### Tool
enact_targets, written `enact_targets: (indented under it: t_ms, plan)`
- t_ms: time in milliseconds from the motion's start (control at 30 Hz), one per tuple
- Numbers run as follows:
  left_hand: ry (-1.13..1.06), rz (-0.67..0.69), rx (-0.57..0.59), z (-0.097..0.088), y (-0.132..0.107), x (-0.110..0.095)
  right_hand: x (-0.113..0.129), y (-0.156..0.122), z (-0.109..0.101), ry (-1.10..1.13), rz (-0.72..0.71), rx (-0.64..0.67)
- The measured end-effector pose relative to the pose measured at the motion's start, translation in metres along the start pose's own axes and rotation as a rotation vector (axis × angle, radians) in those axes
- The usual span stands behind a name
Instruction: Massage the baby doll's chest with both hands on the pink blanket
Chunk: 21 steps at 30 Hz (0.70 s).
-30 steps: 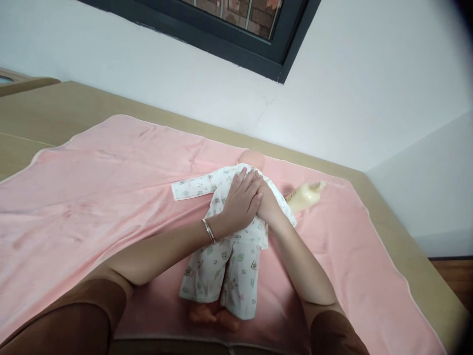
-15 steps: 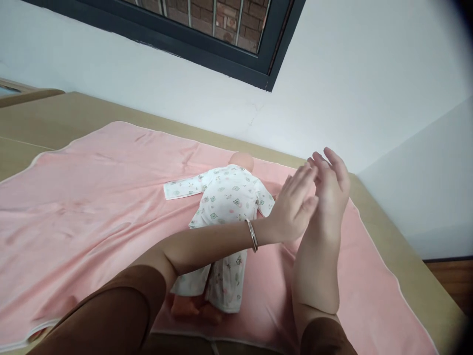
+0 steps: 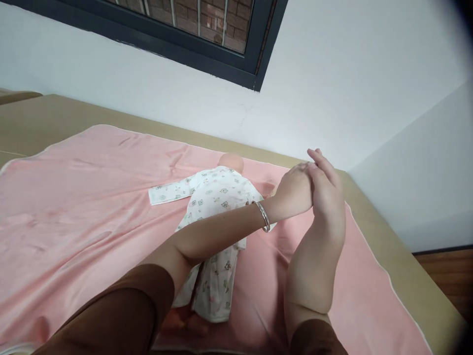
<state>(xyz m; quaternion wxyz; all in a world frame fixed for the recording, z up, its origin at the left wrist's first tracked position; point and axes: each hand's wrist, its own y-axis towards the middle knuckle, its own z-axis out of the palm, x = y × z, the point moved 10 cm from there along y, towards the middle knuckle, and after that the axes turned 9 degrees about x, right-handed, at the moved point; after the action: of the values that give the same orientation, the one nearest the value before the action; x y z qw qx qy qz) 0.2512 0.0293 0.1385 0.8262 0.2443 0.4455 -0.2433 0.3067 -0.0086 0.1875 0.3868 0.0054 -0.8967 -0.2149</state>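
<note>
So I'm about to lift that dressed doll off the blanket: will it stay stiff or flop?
The doll probably keeps its shape, since the suit looks filled out at the trunk. The outstretched sleeve lies flat and seems empty, so it would likely dangle. The loose printed cloth may slip over the body if gripped, rather than lifting it off the pink blanket.

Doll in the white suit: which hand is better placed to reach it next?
Probably left: the left hand is nearer the doll, its forearm crossing above it; the right hand lies farther.

The bald doll in white printed pyjamas lies flat mid-blanket, one sleeve stretched sideways.
</note>
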Motion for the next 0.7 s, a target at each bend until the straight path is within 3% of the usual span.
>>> enact_targets:
  t_ms: [133,233,333,433,567,700]
  plan:
    - [0.786,0.299,0.091,0.013,-0.007,-0.021,-0.047,0.008,-0.018,-0.06,0.192,-0.02]
    - [0.882,0.244,-0.055,-0.007,-0.001,-0.018,-0.066,0.011,-0.015,-0.103,0.295,0.058]
    - [0.698,0.11,-0.266,-0.036,-0.002,-0.012,-0.06,0.011,-0.004,-0.129,0.258,0.152]
    - [0.232,-0.113,-0.405,-0.057,-0.009,0.015,-0.044,0.01,0.015,-0.18,0.198,0.274]
    - [-0.372,-0.346,-0.358,-0.05,-0.013,0.057,-0.035,0.009,0.037,-0.378,0.215,0.436]
    - [-0.565,-0.379,-0.346,-0.052,-0.013,0.068,-0.029,0.01,0.046,-0.566,0.183,0.47]
